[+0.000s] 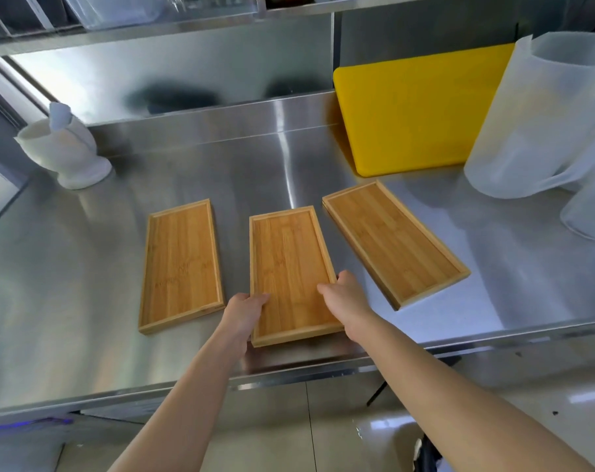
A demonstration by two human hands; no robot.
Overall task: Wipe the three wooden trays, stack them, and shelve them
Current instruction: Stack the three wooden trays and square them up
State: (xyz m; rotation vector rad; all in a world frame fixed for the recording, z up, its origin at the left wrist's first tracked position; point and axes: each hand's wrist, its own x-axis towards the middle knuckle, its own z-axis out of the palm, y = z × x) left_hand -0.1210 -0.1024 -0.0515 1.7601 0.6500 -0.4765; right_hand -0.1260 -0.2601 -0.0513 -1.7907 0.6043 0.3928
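I see a steel table (85, 267) filling most of the view, with a steel shelf (153, 32) above its back edge. At the far right stands a big frosted jug (541, 117), and a yellow board (415, 110) leans against the back wall just beside it. A white cup (67, 155) sits at the far left. Three wooden trays lie side by side near the front edge, apart from one another: the left tray (180, 264), the middle tray (289, 270) and the right tray (391, 240), which is turned at an angle. My left hand (243, 310) grips the middle tray's near left corner, thumb on the tray floor. My right hand (345, 294) closes on its right rim, thumb inside, fingers outside.
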